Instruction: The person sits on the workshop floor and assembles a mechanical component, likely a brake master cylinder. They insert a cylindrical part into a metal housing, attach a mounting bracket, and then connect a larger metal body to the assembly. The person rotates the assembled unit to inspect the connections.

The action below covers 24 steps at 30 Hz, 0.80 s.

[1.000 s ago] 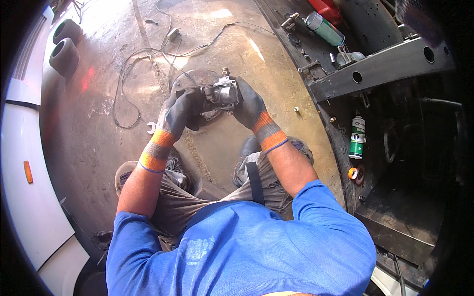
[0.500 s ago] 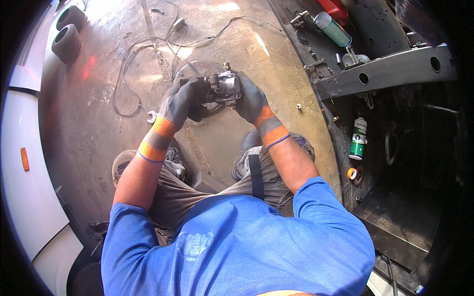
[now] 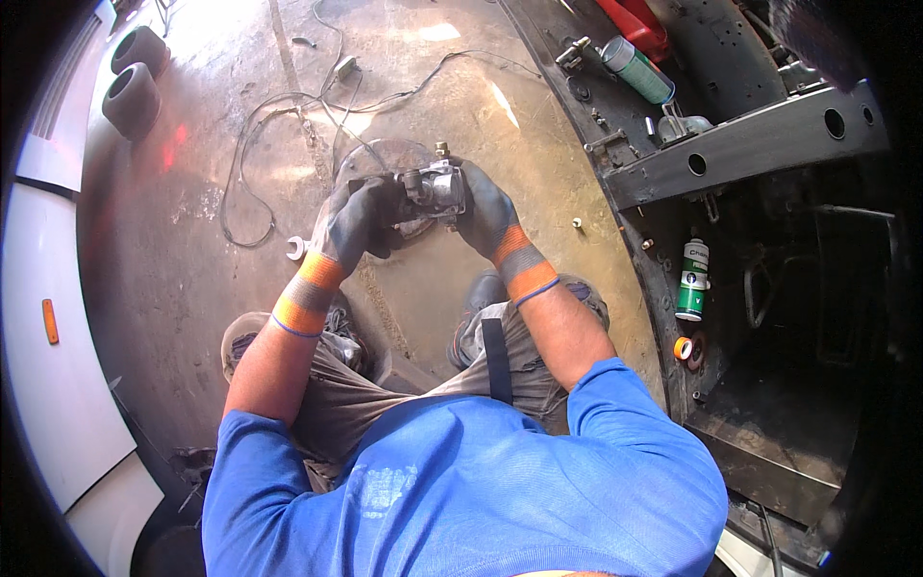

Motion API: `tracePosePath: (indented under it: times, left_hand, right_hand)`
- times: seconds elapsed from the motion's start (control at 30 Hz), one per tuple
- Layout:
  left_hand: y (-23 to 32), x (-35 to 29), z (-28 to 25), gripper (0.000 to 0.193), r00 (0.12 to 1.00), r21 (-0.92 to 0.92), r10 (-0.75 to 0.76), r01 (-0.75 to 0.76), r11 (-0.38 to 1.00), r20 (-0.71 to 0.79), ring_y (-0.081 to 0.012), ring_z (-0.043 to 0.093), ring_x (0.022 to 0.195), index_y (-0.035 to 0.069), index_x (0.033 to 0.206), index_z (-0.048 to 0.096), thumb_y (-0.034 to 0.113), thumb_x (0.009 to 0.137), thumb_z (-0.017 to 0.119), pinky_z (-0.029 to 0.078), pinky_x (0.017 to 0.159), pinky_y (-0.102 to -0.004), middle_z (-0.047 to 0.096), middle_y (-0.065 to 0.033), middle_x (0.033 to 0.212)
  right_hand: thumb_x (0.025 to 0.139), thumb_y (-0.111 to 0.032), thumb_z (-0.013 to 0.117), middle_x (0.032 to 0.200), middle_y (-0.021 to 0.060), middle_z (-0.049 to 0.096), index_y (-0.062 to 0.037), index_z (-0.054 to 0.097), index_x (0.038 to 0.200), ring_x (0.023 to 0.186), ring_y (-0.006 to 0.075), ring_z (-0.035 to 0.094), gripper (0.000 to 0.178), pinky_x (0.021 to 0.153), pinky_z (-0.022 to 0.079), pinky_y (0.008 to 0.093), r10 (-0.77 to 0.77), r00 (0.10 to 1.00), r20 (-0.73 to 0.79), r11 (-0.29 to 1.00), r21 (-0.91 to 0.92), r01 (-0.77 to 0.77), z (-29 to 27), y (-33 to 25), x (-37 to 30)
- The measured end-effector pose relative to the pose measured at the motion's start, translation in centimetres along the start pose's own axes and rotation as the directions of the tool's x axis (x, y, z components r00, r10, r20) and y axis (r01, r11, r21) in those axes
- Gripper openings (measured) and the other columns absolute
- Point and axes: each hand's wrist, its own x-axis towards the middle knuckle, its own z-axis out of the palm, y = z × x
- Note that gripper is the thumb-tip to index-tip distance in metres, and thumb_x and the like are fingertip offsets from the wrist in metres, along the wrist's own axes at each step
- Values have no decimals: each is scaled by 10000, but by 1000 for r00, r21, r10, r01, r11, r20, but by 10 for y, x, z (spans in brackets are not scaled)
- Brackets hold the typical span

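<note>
A metal valve (image 3: 443, 191) with a brass fitting and a dark elbow is held up between both gloved hands, above the floor. My left hand (image 3: 358, 213), in a dark glove with an orange and grey cuff, is closed round its left side. On the opposite side, my right hand (image 3: 488, 206) in a matching glove grips the silvery end of the body. Most fingertips are hidden behind the valve and the gloves. Behind it lies a round, dark plate (image 3: 392, 152), partly covered. An open-ended wrench (image 3: 297, 248) rests beside my left wrist.
A thin cable (image 3: 242, 159) loops across the floor ahead. To the right, a dark metal frame (image 3: 760, 139) borders the floor, with a spray can (image 3: 638, 71), a green and white can (image 3: 692, 279) and an orange-edged roll (image 3: 683, 348). White panels (image 3: 58, 365) stand at left.
The valve has tilted slightly in my hands, so its lower fitting shows less. Both hands keep their hold, and the whole view has shifted a little.
</note>
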Motion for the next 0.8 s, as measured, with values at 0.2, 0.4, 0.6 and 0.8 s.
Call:
tracePosePath:
  times: [0.2, 0.4, 0.6, 0.8]
  left_hand:
    - [-6, 1, 4, 367, 997, -5, 77, -77, 997, 3, -192, 684, 683, -25, 1173, 580, 270, 975, 484, 540, 517, -261, 627, -116, 971]
    - [7, -3, 19, 393, 995, -64, 9, -16, 998, -103, -165, 674, 681, -19, 1252, 550, 250, 978, 470, 519, 536, -262, 678, -97, 922]
    - [5, -6, 24, 392, 992, 49, 96, -92, 995, -78, -111, 627, 702, 13, 1315, 514, 221, 985, 470, 499, 588, -244, 676, -78, 966]
    - [2, -14, 28, 396, 959, 284, 284, -271, 920, -6, -104, 597, 799, 19, 1327, 493, 246, 1003, 472, 493, 716, -259, 669, -70, 1017]
  right_hand:
    - [879, 29, 600, 1193, 117, 625, 30, 442, 1341, 1071, 193, 626, 488, 900, 513, 317, 92, 996, 21, 898, 430, -92, -2, -6, 0]
    - [887, -16, 626, 1135, 117, 655, 24, 476, 1313, 1012, 194, 651, 454, 844, 537, 296, -194, 975, -112, 980, 19, 197, 5, 22, 0]
    - [950, -73, 561, 1092, 94, 648, 14, 495, 1275, 961, 187, 641, 343, 828, 530, 289, 233, 959, 162, 282, 932, -226, -6, -19, 3]
    - [1019, -223, 440, 1059, 88, 646, -9, 529, 1227, 899, 155, 630, 311, 780, 522, 295, 182, 980, 74, 517, 841, -160, -5, -18, 0]
